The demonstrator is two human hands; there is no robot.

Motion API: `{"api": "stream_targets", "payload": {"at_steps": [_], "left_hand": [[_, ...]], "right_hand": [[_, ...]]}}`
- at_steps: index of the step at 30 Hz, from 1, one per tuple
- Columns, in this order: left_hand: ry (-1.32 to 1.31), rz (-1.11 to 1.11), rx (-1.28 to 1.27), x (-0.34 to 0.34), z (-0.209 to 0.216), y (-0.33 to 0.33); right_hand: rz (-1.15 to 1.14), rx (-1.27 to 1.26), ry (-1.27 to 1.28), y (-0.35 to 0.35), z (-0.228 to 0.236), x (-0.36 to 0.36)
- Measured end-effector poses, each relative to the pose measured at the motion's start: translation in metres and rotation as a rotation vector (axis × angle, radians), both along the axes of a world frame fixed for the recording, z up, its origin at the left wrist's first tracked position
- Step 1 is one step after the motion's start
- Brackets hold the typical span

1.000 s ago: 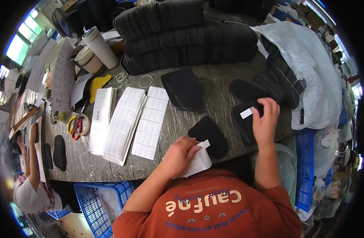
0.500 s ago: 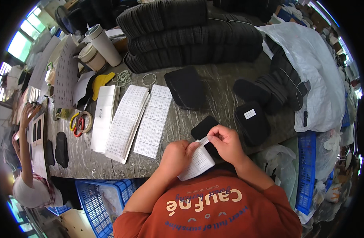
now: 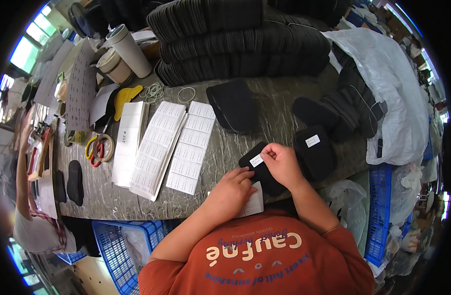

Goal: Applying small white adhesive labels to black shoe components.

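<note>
White printed label [image 3: 255, 161], pinched by the right hand [image 3: 281, 164], lies over a black pad [image 3: 267, 178] near the table [image 3: 107, 202] edge; the half-curled left hand [image 3: 234, 191] overlaps a printed sheet [image 3: 254, 203], grip unclear.

Bright, greenish windows [image 3: 27, 54] at far left. Work table [image 3: 100, 199] broad, its dark surface streaked pale and shiny. Upper right: bright strip [image 3: 405, 18], possibly a ceiling lamp.
</note>
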State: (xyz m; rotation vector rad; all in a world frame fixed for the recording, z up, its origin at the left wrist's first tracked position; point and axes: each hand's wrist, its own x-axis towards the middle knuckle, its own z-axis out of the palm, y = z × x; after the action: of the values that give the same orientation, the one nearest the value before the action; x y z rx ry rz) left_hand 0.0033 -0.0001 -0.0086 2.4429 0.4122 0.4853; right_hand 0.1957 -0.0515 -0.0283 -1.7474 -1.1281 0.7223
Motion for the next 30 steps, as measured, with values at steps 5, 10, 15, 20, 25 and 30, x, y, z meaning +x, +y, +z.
{"api": "stream_targets", "payload": {"at_steps": [5, 10, 15, 20, 25, 30], "left_hand": [[0.01, -0.002, 0.002, 0.0, -0.001, 0.0], [0.036, -0.012, 0.016, 0.005, 0.002, 0.001], [0.2, -0.061, 0.203, 0.01, 0.002, 0.001], [0.216, -0.052, 0.229, 0.012, 0.003, 0.001], [0.224, -0.023, 0.202, 0.021, 0.004, 0.004], [0.036, -0.105, 0.024, 0.012, 0.0, 0.009]], "right_hand": [[0.016, -0.013, -0.076, 0.002, 0.002, -0.002], [0.02, -0.011, -0.115, 0.002, 0.004, -0.002], [-0.03, -0.028, -0.091, 0.0, 0.0, -0.003], [-0.114, -0.038, -0.304, 0.005, 0.004, -0.011], [-0.087, 0.115, -0.511, 0.005, -0.014, -0.003], [-0.161, 0.275, -0.47, -0.002, -0.026, -0.006]]}}
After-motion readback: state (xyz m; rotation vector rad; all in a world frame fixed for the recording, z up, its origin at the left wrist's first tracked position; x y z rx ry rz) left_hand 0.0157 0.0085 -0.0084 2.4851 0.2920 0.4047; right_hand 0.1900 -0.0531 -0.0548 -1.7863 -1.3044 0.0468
